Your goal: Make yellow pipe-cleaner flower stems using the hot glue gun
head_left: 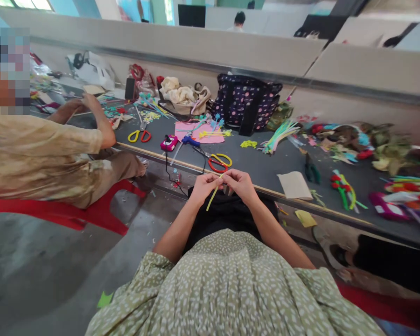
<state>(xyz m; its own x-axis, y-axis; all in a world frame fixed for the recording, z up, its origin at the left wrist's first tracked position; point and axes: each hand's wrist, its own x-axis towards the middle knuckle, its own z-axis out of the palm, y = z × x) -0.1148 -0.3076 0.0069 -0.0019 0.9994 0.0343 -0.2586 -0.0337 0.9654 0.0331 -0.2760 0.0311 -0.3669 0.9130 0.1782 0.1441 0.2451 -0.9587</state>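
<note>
Grip: left hand and right hand both pinched on thin yellow-green pipe-cleaner stem, held over my lap.
Risk: loose lower end dangles — could slip out, drop to floor.
Nearby: red-and-yellow-handled scissors at the edge of the grey table — snag risk, I judge.

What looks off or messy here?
Small scraps litter the floor under the table edge, and a green scrap lies by the person's dress. The glue gun cord hangs over the edge. Both hands hold a yellow pipe cleaner normally.
</note>
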